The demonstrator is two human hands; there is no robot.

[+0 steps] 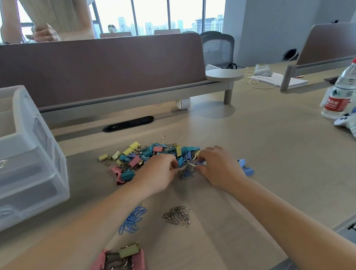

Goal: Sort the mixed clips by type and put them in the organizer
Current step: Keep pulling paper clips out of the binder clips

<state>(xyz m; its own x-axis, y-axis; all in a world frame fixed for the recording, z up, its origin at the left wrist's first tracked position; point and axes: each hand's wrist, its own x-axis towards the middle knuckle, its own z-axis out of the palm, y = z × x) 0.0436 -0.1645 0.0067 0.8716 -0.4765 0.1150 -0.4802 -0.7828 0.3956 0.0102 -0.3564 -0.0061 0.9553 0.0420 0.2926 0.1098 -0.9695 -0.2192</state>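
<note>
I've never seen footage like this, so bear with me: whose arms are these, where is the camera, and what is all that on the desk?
There is no machine: a person works with bare hands, and the single picture comes from a camera worn on their head, looking down. The left hand and right hand reach into a mixed pile of coloured binder clips on the desk. The right hand pinches a small blue clip; whether the left holds anything is unclear. Nearer lie sorted heaps: blue paper clips, silver paper clips, larger binder clips. The clear drawer organizer stands at left.
</note>
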